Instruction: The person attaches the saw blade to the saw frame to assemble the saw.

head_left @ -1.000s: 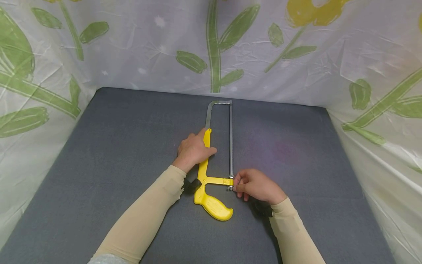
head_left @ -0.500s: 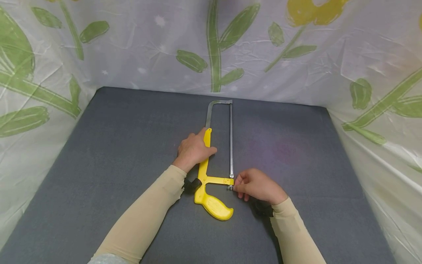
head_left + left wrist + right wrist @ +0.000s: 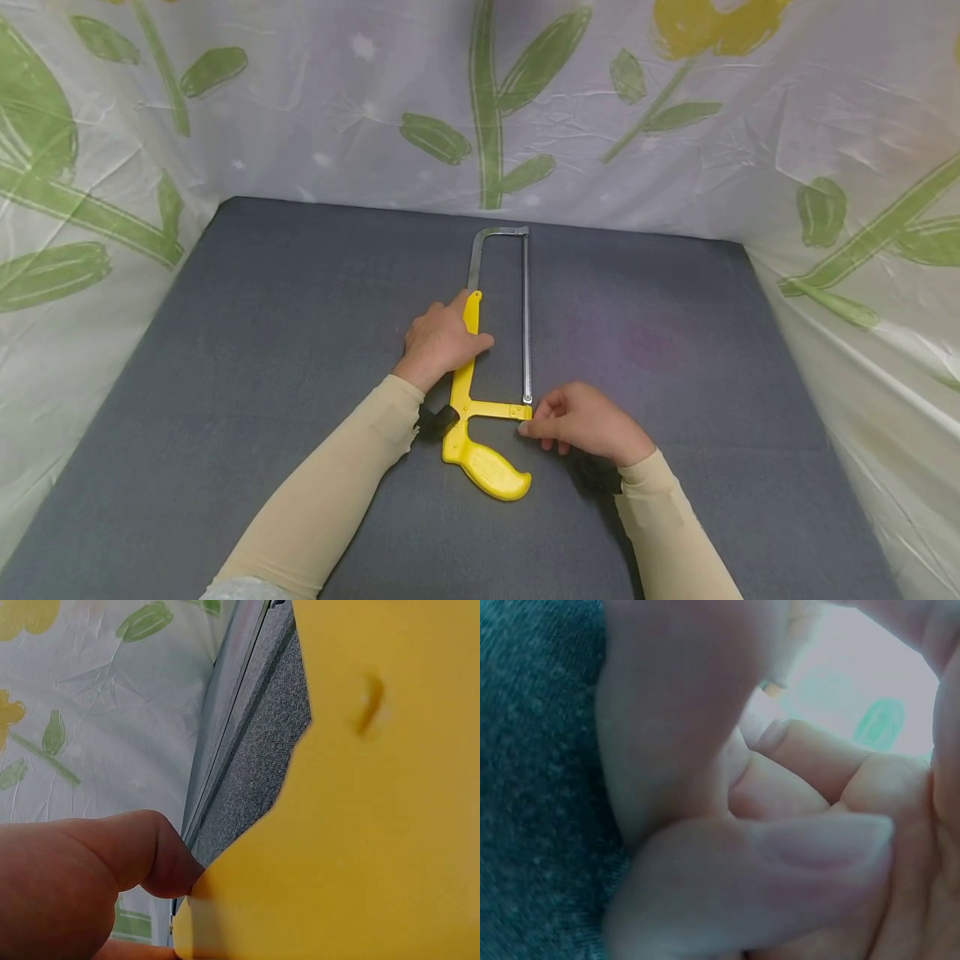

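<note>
A hacksaw point(image 3: 462, 385) with a yellow handle point(image 3: 493, 473) and a silver blade point(image 3: 527, 325) lies flat on the dark table. My left hand point(image 3: 441, 337) holds the upper yellow part of its frame, thumb over the inner side. In the left wrist view the yellow metal point(image 3: 360, 840) fills the right half, with my thumb against its edge. My right hand point(image 3: 588, 421) is at the handle-side end of the blade. Its thumb and curled fingers pinch the small wing nut below the crossbar point(image 3: 495, 410), and the thumb hides the nut. The right wrist view shows only curled fingers.
The dark grey tabletop point(image 3: 300, 292) extends around the saw on every side. Behind and beside it hang white curtains point(image 3: 337, 108) printed with green leaves and yellow flowers. A black wrist camera point(image 3: 437, 422) sits close to the saw's frame.
My right thumb has shifted slightly left and now covers the wing nut, which showed before. The left hand and the saw stay put.
</note>
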The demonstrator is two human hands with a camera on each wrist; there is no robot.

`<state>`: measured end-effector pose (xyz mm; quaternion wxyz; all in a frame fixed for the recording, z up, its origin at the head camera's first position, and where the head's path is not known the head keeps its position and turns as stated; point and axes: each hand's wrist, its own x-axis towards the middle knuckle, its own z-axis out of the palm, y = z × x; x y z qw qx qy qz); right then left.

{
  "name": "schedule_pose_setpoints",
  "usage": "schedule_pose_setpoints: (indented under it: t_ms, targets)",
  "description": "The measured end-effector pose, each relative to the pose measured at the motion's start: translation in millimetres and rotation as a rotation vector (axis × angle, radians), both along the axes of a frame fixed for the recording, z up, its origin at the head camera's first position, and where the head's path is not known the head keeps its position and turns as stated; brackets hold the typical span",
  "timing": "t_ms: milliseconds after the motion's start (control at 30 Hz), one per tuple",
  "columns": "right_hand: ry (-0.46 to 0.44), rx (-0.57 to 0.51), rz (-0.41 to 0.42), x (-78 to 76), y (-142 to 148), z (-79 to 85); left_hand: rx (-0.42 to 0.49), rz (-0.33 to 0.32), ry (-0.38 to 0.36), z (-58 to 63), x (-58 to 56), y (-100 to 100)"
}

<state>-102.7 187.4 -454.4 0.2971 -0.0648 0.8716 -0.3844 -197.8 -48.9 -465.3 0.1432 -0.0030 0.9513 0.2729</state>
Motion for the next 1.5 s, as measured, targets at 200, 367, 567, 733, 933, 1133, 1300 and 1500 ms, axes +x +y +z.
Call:
schedule_pose_setpoints:
  t_ms: [200, 367, 567, 733, 933, 1133, 1300, 1500]
  targets:
    - [0.003, 0.023, -0.008, 0.0, -2.3, 0.2, 0.009, 0.002, -0.002, -0.3, 0.3, -0.4]
    - [0.02, 0.043, -0.033, 0.3, -4.1, -0.7, 0.009, 0.001, -0.005, -0.9, -0.1, -0.2]
    - [0.033, 0.045, -0.031, 1.0, -6.5, 0.5, 0.0, 0.0, -0.011, -0.1, -0.2, 0.1]
    - [0.04, 0.032, -0.025, 0.8, -7.1, 0.5, -0.003, -0.002, -0.015, 1.9, 0.0, 0.1]
    - [0.027, 0.015, -0.015, -0.3, -5.1, -2.2, -0.006, -0.003, -0.018, 2.7, -0.3, 0.7]
    - [0.032, 0.01, 0.0, -0.9, -3.0, -4.1, -0.003, -0.001, -0.016, 2.3, -0.3, 1.3]
    - [0.028, 0.004, 0.003, -0.7, -2.5, -4.1, 0.001, -0.002, -0.012, 1.7, -0.2, 1.0]
    - [0.015, -0.011, 0.003, -0.5, -2.5, -4.1, -0.003, -0.003, -0.013, 1.5, -0.2, 0.4]
